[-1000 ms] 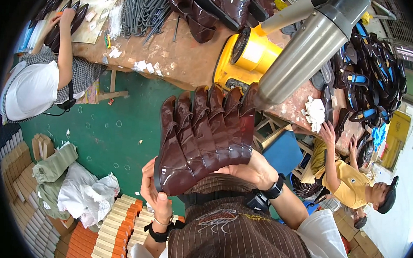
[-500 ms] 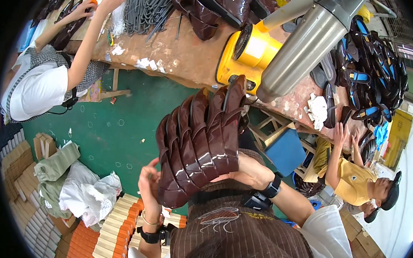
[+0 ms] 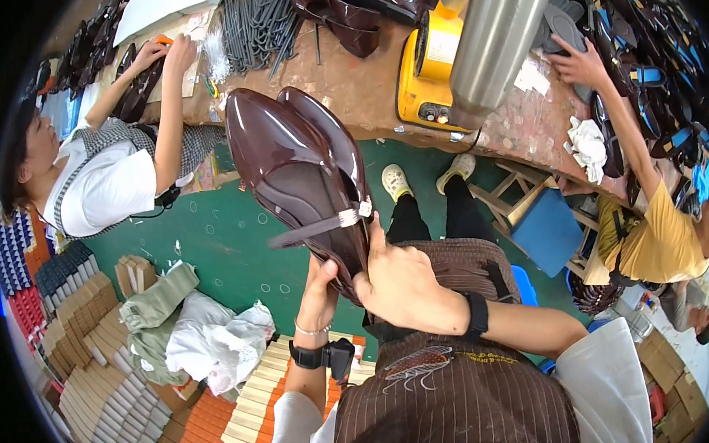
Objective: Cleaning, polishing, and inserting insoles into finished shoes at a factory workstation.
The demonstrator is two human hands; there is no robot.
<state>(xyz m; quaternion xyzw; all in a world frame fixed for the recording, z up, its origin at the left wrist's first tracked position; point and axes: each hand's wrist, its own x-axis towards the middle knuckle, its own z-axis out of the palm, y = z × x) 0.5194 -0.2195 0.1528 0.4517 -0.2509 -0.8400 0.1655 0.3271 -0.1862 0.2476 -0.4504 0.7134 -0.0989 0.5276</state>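
Pair of glossy dark brown shoes (image 3: pixel 272 139), pointed toes, laid side by side and overlapping; lining matte grey-brown. Dark narrow strap (image 3: pixel 298 233) crosses the opening, silvery fitting (image 3: pixel 363 209) at its right end. Position: in mid-air above green floor (image 3: pixel 227 242), toes toward workbench (image 3: pixel 338 86). Left hand (image 3: pixel 317 294) grips the heel end, thumb on the side; hidden fingers, cannot tell. Right hand (image 3: pixel 406 281) holds the right flank, index finger extended along it.

Glossy dark-brown pointed shoes (image 3: pixel 293 165) are now showing open tops; a co-worker's yellow-sleeved arm (image 3: pixel 626 128) is reaching far right.
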